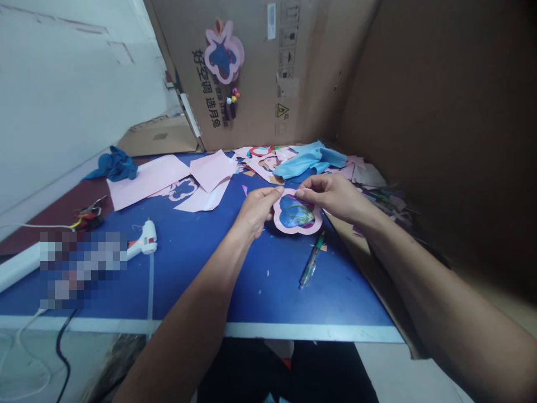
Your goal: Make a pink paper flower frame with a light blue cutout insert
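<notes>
A pink flower-shaped paper frame [289,228] is held up over the blue table, with a shiny blue picture [296,211] in its opening that shows green and purple shapes. My left hand [259,210] pinches the frame's upper left edge between thumb and fingers. At its upper right edge, my right hand [329,193] has thumb and forefinger closed on the paper. Just below the frame lies a clear pen with a green end [312,260]. The backs of the fingers behind the paper are partly hidden.
On the left of the blue table [201,280] rests a white glue gun [146,238], near pliers [98,210]. Pink paper sheets [146,179], scraps and a light blue cloth [310,159] lie farther back. A cardboard wall [251,112] bears a hanging pink flower ornament [238,53].
</notes>
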Demonstrator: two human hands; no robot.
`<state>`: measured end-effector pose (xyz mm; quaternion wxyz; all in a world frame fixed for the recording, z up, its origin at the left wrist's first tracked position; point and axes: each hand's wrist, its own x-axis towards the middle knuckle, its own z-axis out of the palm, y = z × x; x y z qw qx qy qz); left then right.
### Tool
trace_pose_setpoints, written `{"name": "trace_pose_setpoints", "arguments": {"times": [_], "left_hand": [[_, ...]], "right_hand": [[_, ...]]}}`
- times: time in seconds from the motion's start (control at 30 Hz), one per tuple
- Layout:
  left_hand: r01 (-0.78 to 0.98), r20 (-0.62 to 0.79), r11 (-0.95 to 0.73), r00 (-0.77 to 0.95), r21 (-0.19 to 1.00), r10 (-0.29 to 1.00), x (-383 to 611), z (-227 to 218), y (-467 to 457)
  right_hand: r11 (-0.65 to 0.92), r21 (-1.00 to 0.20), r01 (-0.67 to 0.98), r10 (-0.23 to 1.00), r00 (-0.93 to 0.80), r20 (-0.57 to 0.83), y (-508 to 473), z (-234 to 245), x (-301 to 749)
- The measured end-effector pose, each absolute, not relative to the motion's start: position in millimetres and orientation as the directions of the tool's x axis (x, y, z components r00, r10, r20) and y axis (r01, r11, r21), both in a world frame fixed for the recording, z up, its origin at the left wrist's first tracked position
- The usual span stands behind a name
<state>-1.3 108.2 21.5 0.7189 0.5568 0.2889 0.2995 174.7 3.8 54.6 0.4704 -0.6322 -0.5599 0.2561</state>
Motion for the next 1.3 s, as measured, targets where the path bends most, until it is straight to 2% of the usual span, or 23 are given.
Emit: {"name": "trace_pose_setpoints", "arguments": {"times": [0.3, 0.5, 0.63, 0.93, 1.13, 1.3], "left_hand": [[-0.098, -0.137, 0.267, 0.664, 0.959, 0.735, -1.5, 24.2, 108.0], [-0.12, -0.142, 0.305, 0.689, 0.945, 0.711, -2.6, 25.0, 108.3], [-0.166, -0.13, 0.309, 0.654, 0.936, 0.746, -3.4, 28.5, 107.4], [-0.234, -0.01, 0.193, 0.613, 0.953, 0.79, -4.8, 32.5, 109.6], [-0.257, 0.032, 0.167, 0.625, 0.952, 0.78, -4.9, 30.1, 112.2], [-0.282, 0.155, 0.049, 0.656, 0.958, 0.739, -6.4, 33.7, 109.0]], "right_hand": [[0.023, -0.89, 0.456, 0.952, 0.261, 0.159, 2.5, 56.3, 173.6], [0.032, -0.927, 0.373, 0.954, 0.264, 0.139, 4.2, 54.2, 176.4], [0.033, -0.95, 0.311, 0.952, 0.281, 0.125, 5.7, 51.6, 179.5], [0.03, -0.969, 0.244, 0.938, 0.329, 0.111, 7.1, 49.1, 182.7], [0.026, -0.97, 0.243, 0.928, 0.355, 0.114, 7.1, 50.6, 182.3], [0.03, -0.971, 0.236, 0.909, 0.398, 0.125, 6.0, 54.5, 179.1]]}}
